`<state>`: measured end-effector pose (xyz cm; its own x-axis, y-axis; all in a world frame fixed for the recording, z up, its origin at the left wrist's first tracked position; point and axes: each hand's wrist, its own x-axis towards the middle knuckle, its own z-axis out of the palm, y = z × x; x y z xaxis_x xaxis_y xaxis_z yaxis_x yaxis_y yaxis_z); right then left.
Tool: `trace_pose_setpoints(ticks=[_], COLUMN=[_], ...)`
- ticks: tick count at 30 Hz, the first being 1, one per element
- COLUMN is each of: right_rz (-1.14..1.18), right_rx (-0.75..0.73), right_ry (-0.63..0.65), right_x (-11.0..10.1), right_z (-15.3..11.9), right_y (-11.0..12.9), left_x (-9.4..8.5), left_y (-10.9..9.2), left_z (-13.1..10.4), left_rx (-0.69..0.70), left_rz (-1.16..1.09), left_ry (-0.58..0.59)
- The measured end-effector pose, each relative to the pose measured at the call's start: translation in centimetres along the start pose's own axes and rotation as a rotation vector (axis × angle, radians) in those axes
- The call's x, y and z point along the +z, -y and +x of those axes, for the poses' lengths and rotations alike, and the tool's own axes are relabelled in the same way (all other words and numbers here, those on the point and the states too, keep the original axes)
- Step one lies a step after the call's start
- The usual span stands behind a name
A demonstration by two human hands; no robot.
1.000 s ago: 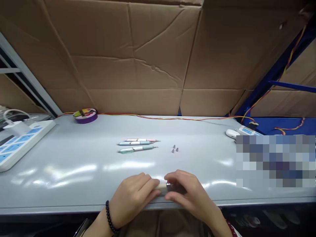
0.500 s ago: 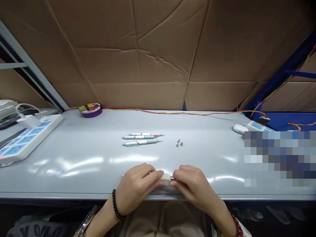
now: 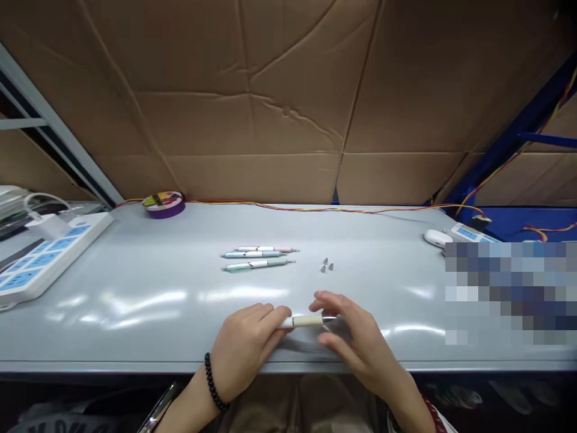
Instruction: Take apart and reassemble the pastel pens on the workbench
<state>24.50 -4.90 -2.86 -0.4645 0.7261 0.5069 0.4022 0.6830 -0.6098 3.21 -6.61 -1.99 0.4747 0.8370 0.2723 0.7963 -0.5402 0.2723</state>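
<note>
Near the table's front edge, my left hand (image 3: 255, 340) is closed around a white and cream pen (image 3: 309, 321), covering its rear part. The pen's silver tip points right, toward my right hand (image 3: 351, 331). That hand is open, thumb and fingers parted on either side of the tip; whether a finger touches it I cannot tell. Farther back lie a pink and white pen (image 3: 265, 249), a blue and white pen (image 3: 252, 254) and a green and white pen (image 3: 258, 264), side by side. To their right sit three small grey cone-shaped pieces (image 3: 330, 266).
A white power strip (image 3: 56, 255) with a plugged-in charger lies at left. Behind it is a purple tape roll (image 3: 164, 205). Red and yellow wires (image 3: 297, 208) run along the back edge below cardboard (image 3: 252, 120). A white rounded device (image 3: 436, 237) sits at right, beside a blurred-out patch.
My right hand has let go of the pen's tip end and spread its fingers, baring the silver tip. My left hand still holds the pen, with more of its barrel showing.
</note>
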Motion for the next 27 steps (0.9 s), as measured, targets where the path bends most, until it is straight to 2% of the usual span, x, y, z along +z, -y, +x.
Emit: trace_pose_setpoints(ticks=[4, 10, 14, 17, 19, 20, 25, 27], right_rz=[0.006, -0.2, -0.201, -0.135, -0.069, -0.04, -0.052, -0.035], right_rx=[-0.059, -0.042, -0.013, 0.051, 0.086, 0.081, -0.065, -0.072], right_ry=[-0.035, -0.038, -0.159, -0.333, -0.399, -0.388, -0.069, -0.033], right_x=[0.2, 0.4, 0.4, 0.1, 0.0, -0.1, 0.0, 0.1], right_z=[0.2, 0.2, -0.1, -0.5, -0.6, -0.5, -0.1, 0.0], right_y=[0.0, 0.1, 0.0, 0.0, 0.1, 0.2, 0.4, 0.3], left_x=[-0.1, -0.3, -0.4, -0.6, -0.7, -0.8, -1.3, -1.6], left_y=[-0.1, -0.3, -0.5, -0.4, 0.0, 0.3, 2.1, 2.6], left_z=[0.0, -0.1, -0.1, -0.2, -0.3, -0.5, -0.8, -0.5], left_rx=[0.006, 0.031, 0.043, -0.091, -0.207, -0.256, -0.414, -0.489], left_rz=[-0.001, 0.015, -0.102, -0.233, -0.432, -0.576, -1.472, -1.755], left_ry=[0.021, -0.1, -0.185, -0.225, -0.212, -0.225, -0.415, -0.492])
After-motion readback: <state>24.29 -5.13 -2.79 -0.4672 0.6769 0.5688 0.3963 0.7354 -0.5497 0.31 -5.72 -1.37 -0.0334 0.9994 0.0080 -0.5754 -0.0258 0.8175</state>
